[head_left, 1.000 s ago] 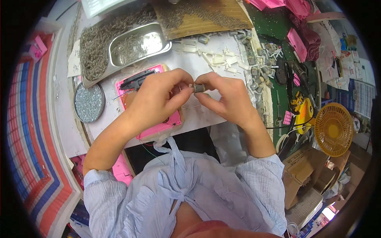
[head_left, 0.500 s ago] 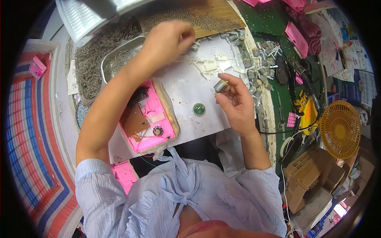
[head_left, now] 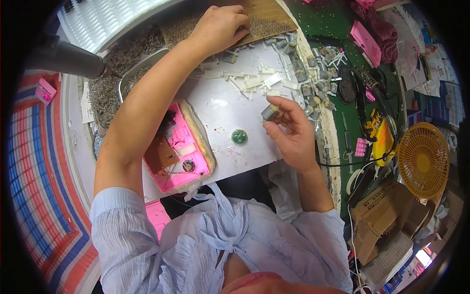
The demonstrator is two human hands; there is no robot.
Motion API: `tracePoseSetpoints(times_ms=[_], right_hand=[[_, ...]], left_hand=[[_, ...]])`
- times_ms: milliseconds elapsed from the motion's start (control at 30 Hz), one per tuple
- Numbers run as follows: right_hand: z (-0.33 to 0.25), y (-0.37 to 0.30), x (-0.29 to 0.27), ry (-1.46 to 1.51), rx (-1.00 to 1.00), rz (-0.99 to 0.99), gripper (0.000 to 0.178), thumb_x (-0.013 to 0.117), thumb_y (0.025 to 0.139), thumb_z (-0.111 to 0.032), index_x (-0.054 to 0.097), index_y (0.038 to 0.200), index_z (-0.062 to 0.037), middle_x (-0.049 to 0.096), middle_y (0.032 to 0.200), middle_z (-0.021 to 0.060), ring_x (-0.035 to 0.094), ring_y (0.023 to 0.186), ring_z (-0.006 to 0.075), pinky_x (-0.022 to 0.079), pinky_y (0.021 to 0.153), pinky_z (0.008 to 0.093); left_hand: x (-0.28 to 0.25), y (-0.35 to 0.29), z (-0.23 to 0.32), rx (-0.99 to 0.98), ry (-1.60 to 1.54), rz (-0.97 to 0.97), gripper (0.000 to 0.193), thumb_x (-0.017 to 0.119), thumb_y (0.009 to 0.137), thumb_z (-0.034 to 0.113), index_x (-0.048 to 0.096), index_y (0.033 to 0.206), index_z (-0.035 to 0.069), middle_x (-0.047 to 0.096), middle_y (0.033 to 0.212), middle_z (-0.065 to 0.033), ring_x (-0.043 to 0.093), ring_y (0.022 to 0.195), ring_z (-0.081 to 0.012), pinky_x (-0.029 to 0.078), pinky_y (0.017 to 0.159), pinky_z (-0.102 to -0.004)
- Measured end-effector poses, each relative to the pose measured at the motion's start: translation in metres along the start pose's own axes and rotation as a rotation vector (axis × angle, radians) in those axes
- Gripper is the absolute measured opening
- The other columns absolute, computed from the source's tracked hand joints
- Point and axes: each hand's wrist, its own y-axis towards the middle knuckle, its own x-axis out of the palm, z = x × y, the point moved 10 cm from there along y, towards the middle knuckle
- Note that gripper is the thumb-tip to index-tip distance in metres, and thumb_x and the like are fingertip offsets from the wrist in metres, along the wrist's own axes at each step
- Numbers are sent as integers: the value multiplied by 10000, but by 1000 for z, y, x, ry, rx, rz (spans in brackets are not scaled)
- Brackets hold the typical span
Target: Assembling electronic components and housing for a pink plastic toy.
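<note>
My right hand (head_left: 296, 134) holds a small silver motor (head_left: 269, 112) between thumb and fingers, above the right part of the white work surface. Far ahead, my left hand (head_left: 221, 30) is at the brown board (head_left: 281, 13), which is covered with tiny metal parts (head_left: 264, 30). Its fingers are bent down and pinched at those parts; whatever lies between the fingertips is too small to make out. Below my left forearm lies an open pink plastic case (head_left: 183, 133) with wires, a brown panel and a round speaker-like part inside. The forearm hides some of the case.
White plastic pieces (head_left: 254, 82) and loose motors (head_left: 320, 85) lie beyond my right hand. A round green piece (head_left: 239, 136) sits mid-surface. At left stand a metal tray (head_left: 121, 87), heaped small metal parts (head_left: 102, 100) and a dark cylindrical tool (head_left: 66, 56). A yellow fan (head_left: 422, 159) stands right.
My left hand has moved farther ahead, onto the parts on the brown board. The right hand still holds the motor, slightly lower. The dark tool shows farther down and left.
</note>
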Motion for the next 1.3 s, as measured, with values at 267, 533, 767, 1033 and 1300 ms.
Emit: tracePoseSetpoints(times_ms=[267,533,767,1033,1300], right_hand=[[4,-7,-7,-102,52,-3,428,720,897,-5,603,1308,-9,647,916,18,584,826,79,488,781,245],[24,-4,34,-528,162,-368,353,712,872,-74,654,1217,-27,630,792,51,587,671,129,486,654,271],[10,-3,67,-941,-148,-424,331,679,814,-63,656,1142,-34,675,858,150,666,734,326,530,688,411],[-10,5,75,-721,45,-502,334,700,831,-22,646,1159,5,680,822,94,669,707,231,537,679,339],[21,-36,140,355,489,-477,452,704,904,42,588,1340,15,632,848,14,618,737,72,505,674,202]], left_hand=[[-31,-8,9,-118,-26,306,151,682,862,130,609,876,-1,616,907,-197,622,835,-439,506,731,-512],[-102,-108,78,-386,-650,87,105,656,978,57,650,1040,-27,685,934,-55,621,777,-86,497,680,-229],[-97,-246,103,-851,-1064,89,116,670,945,-29,676,1060,-37,703,1007,-70,665,843,-96,538,703,-233],[-88,-285,123,-834,-1018,237,117,707,896,-38,722,1008,-8,713,1008,-91,676,888,-146,553,726,-254],[-72,-304,124,-997,-1139,259,253,682,911,-56,622,1152,-9,652,1026,-68,647,881,-108,543,723,-234]])
